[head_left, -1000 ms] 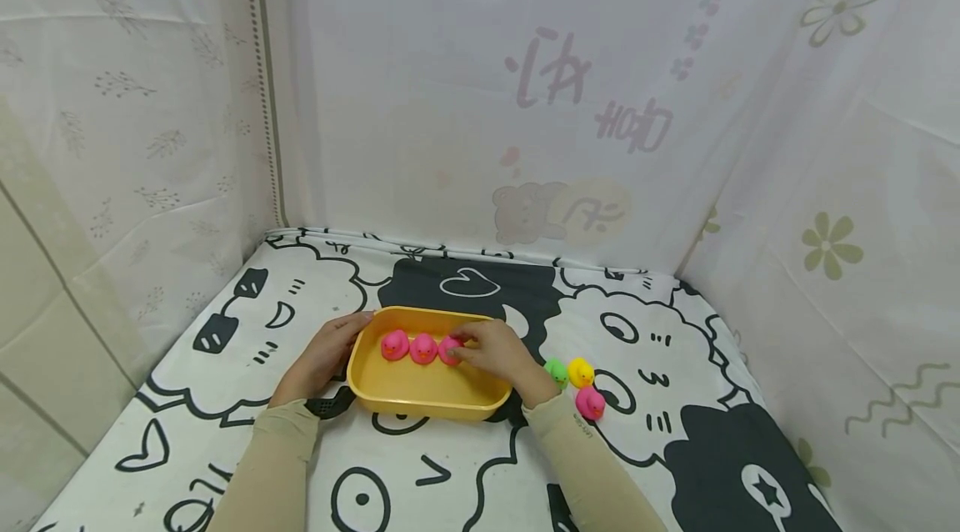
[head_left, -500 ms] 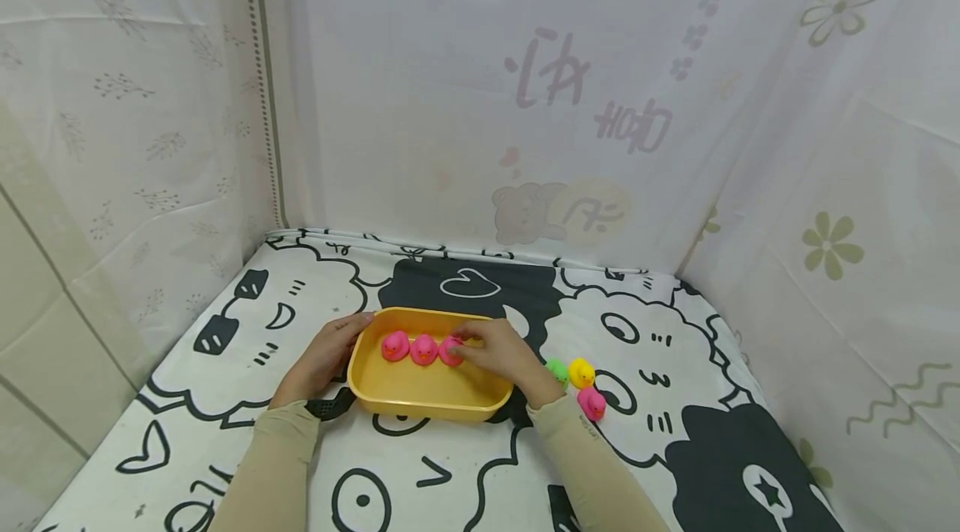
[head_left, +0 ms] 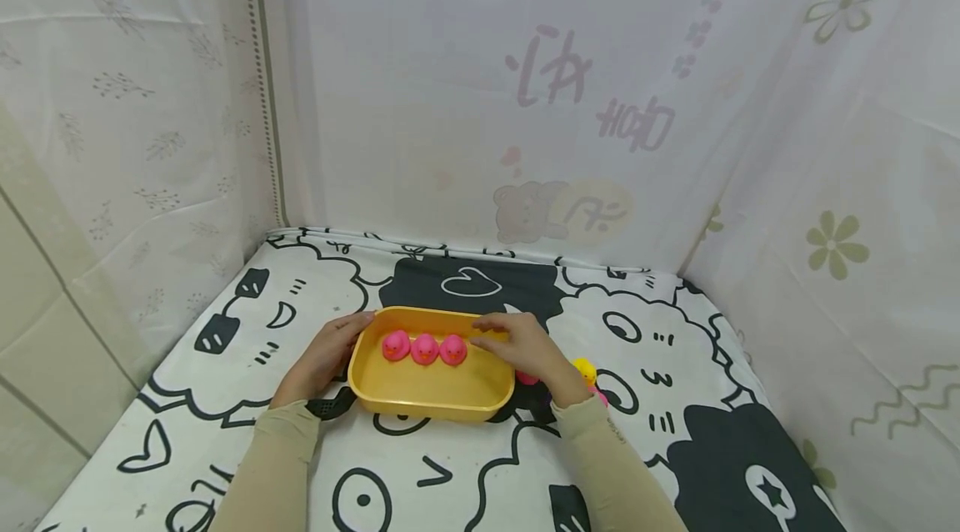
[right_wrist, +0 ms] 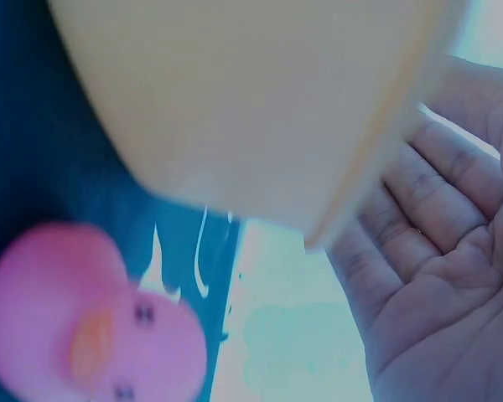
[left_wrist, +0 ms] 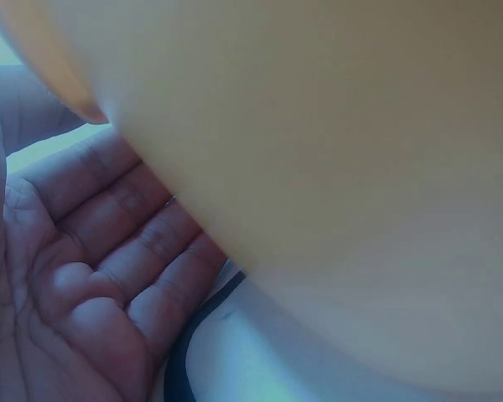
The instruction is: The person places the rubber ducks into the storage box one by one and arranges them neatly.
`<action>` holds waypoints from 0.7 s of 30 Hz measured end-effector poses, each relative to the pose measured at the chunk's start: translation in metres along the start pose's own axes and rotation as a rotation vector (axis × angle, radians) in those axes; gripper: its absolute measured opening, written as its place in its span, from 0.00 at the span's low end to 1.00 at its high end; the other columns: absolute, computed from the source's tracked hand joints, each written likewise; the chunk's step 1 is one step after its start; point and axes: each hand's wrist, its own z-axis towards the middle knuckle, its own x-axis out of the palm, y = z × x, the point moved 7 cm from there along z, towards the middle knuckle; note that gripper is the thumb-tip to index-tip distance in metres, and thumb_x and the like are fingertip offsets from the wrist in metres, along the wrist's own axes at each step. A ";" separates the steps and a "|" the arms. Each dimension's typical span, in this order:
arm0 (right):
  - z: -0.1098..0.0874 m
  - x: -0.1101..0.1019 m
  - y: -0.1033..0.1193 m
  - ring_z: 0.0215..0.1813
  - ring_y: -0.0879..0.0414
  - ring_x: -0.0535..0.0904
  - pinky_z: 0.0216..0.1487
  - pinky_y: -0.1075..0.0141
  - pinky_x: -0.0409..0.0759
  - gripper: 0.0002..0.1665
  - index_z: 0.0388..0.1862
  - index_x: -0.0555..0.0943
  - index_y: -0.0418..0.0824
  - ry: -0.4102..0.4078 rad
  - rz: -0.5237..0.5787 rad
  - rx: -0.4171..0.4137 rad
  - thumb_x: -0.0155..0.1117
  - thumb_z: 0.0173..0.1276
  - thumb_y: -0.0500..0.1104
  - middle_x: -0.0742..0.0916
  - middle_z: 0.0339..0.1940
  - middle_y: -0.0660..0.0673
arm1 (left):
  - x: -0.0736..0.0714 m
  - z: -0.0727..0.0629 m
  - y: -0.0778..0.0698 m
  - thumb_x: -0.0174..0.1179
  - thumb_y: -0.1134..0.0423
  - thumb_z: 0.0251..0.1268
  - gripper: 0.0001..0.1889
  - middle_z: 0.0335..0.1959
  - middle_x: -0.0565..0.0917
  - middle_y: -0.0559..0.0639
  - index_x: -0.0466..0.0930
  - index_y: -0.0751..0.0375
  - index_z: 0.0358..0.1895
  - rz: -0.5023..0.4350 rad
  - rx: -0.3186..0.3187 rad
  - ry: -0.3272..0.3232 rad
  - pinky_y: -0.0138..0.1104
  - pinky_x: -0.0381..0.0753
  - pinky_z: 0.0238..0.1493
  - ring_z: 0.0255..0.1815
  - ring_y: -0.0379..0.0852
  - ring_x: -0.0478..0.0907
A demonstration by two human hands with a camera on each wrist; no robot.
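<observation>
A yellow plastic tray (head_left: 431,390) lies on the patterned cloth, with three pink rubber ducks (head_left: 424,349) in a row inside it. My left hand (head_left: 324,358) holds the tray at its back left corner; in the left wrist view the thumb reaches over the rim and the fingers (left_wrist: 109,197) lie against the outer side. Over the tray's right rim, my right hand (head_left: 525,348) has parted fingers with nothing between them. Another pink duck (right_wrist: 59,318) sits outside the tray, below the right hand, and shows only partly in the head view.
Right of the right wrist, a yellow duck (head_left: 585,371) and a part of a pink duck (head_left: 600,395) show on the cloth (head_left: 420,490). Pale curtains (head_left: 420,98) enclose the cloth at the back and both sides.
My right hand has let go of the rightmost duck in the row and moved right to the tray's rim. It now covers the green duck. The left hand has stayed in place.
</observation>
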 end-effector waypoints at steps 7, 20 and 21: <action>-0.016 -0.026 -0.014 0.57 0.49 0.81 0.53 0.53 0.84 0.23 0.58 0.85 0.46 -0.069 0.008 0.033 0.69 0.69 0.55 0.88 0.54 0.52 | 0.000 0.002 0.000 0.54 0.31 0.67 0.42 0.66 0.76 0.60 0.69 0.60 0.72 0.009 -0.027 -0.012 0.36 0.83 0.52 0.52 0.52 0.79; -0.040 -0.042 -0.045 0.58 0.44 0.82 0.58 0.46 0.80 0.24 0.60 0.84 0.45 -0.034 0.060 0.084 0.71 0.68 0.53 0.87 0.56 0.49 | -0.001 0.002 0.002 0.53 0.31 0.68 0.41 0.63 0.77 0.60 0.70 0.61 0.72 0.010 -0.027 -0.010 0.37 0.83 0.50 0.49 0.53 0.80; -0.041 -0.042 -0.047 0.59 0.45 0.82 0.60 0.46 0.79 0.24 0.60 0.83 0.44 -0.014 0.068 0.088 0.70 0.68 0.53 0.87 0.56 0.49 | -0.001 0.002 0.002 0.53 0.31 0.68 0.41 0.63 0.77 0.60 0.70 0.61 0.72 0.010 -0.027 -0.011 0.37 0.84 0.50 0.49 0.53 0.80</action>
